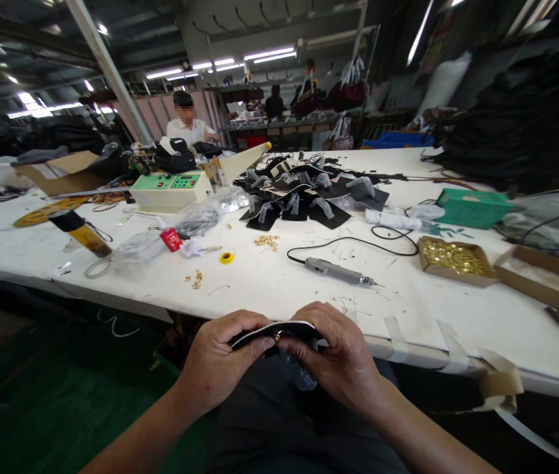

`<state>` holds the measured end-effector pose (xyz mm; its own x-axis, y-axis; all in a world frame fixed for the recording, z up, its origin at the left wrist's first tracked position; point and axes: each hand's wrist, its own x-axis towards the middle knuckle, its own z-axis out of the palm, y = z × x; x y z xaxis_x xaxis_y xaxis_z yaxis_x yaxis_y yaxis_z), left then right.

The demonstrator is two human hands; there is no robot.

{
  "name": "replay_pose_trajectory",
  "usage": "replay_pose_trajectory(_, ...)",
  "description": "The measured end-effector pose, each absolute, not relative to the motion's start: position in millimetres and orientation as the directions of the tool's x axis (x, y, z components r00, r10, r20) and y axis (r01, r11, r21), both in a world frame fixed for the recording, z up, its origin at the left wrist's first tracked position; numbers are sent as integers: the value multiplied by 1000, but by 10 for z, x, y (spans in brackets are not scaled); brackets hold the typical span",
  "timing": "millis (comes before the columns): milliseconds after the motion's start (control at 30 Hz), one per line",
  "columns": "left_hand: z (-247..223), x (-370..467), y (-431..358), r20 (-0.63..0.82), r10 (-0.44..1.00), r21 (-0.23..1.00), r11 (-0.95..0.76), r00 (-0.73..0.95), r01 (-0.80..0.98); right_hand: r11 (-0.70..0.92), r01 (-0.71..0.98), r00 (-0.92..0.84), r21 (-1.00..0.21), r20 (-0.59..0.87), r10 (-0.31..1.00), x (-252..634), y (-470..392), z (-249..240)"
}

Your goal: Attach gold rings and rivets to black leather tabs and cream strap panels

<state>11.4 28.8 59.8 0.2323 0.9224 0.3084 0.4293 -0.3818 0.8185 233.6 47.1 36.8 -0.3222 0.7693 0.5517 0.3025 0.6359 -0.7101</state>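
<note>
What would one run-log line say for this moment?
left hand: grips black piece | right hand: grips same piece | between thumbs: gold fitting | beyond: gray corded tool on table

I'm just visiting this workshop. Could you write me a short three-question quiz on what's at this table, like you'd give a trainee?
1. True or false: the left hand and the right hand hold the same black piece.

2. What colour is the small ring-shaped roll on the table?
a) red
b) yellow
c) green

3. Fill in the missing word: beyond the right end of the grey pen-shaped tool, an open carton holds many small ____-coloured pieces.

Key: 1 true; 2 b; 3 gold.
</note>
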Motion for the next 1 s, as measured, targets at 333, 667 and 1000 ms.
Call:
replay_pose_trajectory(333,559,196,354,298,919,814,-386,258,433,672,254,-332,-696,589,737,2411,538,294)
replay_pose_trajectory(667,519,301,455,430,827,698,-559,363,448,661,387,-408,-643,523,748,2588,595,314)
replay_pose_trajectory(1000,966,401,1267,674,477,248,-866,564,435,813,539,-355,-219,817,456,2706,1243,620)
